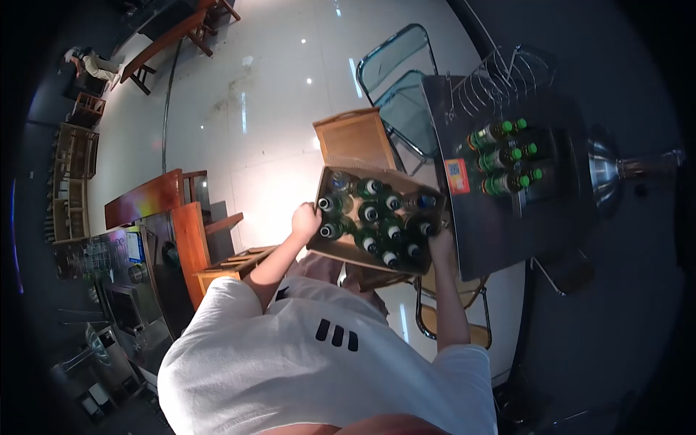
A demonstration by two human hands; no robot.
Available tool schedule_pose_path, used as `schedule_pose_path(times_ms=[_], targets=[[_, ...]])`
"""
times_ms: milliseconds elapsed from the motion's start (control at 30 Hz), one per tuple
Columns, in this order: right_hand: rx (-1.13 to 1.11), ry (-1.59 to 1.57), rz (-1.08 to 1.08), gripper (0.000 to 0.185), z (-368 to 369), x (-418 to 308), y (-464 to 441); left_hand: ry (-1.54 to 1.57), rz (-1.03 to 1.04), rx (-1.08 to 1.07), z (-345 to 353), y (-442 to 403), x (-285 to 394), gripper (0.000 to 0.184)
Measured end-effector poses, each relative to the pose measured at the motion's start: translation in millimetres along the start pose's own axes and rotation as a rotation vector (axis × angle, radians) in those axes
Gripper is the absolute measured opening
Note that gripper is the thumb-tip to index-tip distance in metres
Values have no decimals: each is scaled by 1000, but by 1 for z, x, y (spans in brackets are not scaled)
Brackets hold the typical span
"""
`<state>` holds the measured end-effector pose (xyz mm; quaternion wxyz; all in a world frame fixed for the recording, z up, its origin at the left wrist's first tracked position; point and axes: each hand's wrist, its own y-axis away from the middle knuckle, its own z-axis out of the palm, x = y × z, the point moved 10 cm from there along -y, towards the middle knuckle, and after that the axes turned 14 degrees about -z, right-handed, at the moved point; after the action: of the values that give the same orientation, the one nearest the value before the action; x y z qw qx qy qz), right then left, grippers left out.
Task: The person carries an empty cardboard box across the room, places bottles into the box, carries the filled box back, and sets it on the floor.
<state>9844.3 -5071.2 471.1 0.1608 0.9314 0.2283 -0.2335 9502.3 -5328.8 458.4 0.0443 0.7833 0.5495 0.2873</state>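
Observation:
Between my two hands is an open cardboard box (338, 259), held in front of my body. Several green glass bottles (370, 213) stand upright inside it, open necks upward, and a few clearer ones sit toward its left side. My left hand (307, 222) is closed on the box's left edge. At the right end of the box, my right hand (441, 245) grips the side; its fingers are partly hidden and dark.
A dark table (475, 239) at right bears green-capped bottles (500, 156), a red card (457, 176) and a wire rack (500, 80). Beyond the box are a wooden chair (355, 138) and a folding chair (406, 101). A wooden bench (190, 246) stands left; a person (94, 67) sits far off.

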Motion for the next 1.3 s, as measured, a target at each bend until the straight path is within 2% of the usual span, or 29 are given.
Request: schedule_pose_path(times_ms=[100, 200, 267, 367, 600, 900, 1067, 1200, 1300], targets=[[-39, 3, 41, 30, 7, 3, -7, -82, 15, 55, -1, -3, 4, 20], [-67, 30, 50, 29, 16, 12, -9, -29, -36, -3, 7, -17, -4, 23], [-118, 76, 72, 30, 21, 16, -6, -120, -164, -153, 9, -16, -5, 23], [-38, 60, 122, 28, 15, 15, -7, -196, -217, -109, 22, -31, -13, 22], [-64, 111, 85, 26, 13, 8, -11, -251, -162, -76, 12, -23, -6, 19], [32, 164, 58, 26, 17, 15, -9, -218, -155, -59, 7, -20, -3, 20], [34, 168, 65, 32, 9, 8, -4, -356, -118, -223, 10, -25, 0, 24], [-30, 149, 75, 33, 3, 3, -8, -372, -52, -264, 9, -27, 1, 26], [-52, 141, 3, 32, 2, 8, -11, -382, -11, -272, 8, -27, 1, 29]])
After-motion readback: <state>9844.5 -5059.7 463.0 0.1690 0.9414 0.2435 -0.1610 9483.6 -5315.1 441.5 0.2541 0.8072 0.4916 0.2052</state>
